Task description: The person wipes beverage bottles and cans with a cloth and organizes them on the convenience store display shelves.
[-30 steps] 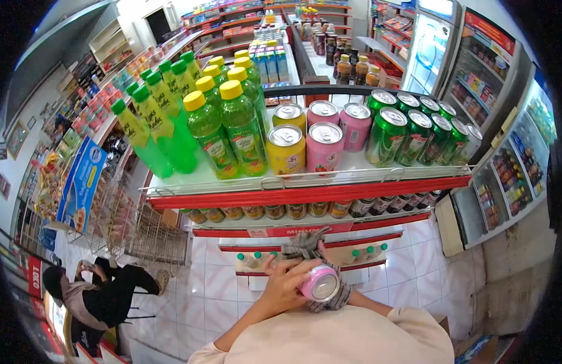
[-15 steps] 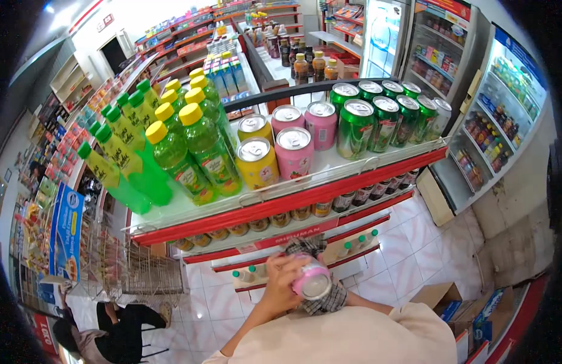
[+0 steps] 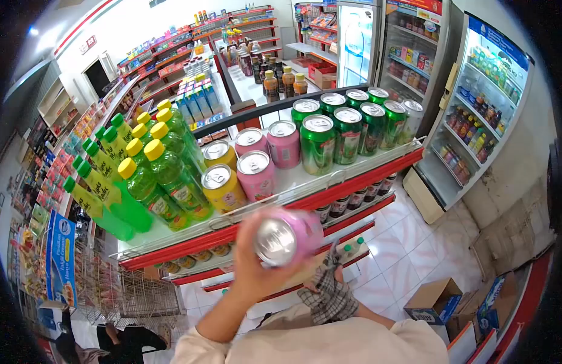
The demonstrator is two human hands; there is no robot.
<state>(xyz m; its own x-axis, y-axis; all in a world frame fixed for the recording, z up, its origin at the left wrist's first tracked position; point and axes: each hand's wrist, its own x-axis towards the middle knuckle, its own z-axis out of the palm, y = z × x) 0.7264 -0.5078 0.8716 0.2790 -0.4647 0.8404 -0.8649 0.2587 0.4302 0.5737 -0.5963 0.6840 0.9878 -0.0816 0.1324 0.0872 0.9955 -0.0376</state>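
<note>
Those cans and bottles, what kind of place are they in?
Probably a small shop: drink cans and bottles stand in rows on a shelf, with glass-door fridges of drinks beyond.

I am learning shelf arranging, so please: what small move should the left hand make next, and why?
Probably move the held pink can to the bare spot on the top shelf, right of the front pink can: the left hand holds it up before the shelf, and that spot lies in front of another pink can.
</note>
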